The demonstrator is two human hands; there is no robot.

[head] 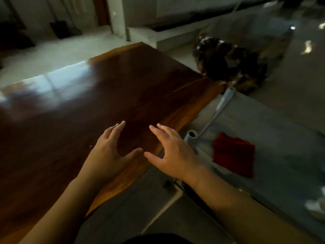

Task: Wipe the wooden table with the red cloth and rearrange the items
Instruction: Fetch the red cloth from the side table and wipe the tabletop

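Observation:
A dark polished wooden table [88, 106] fills the left and middle of the head view, its orange-brown edge running diagonally. My left hand [110, 150] hovers over the table near that edge, fingers spread and relaxed, holding nothing. My right hand [171, 150] is beside it over the table's edge, fingers also spread and empty. The red cloth [233, 154] lies folded on a grey cot-like surface [281, 138] to the right of the table, apart from both hands.
A grey metal frame tube [216, 110] of the cot runs along the table's right edge. A dark patterned bundle [232, 62] sits on the floor beyond the table's far right corner. Pale floor tiles lie behind and below.

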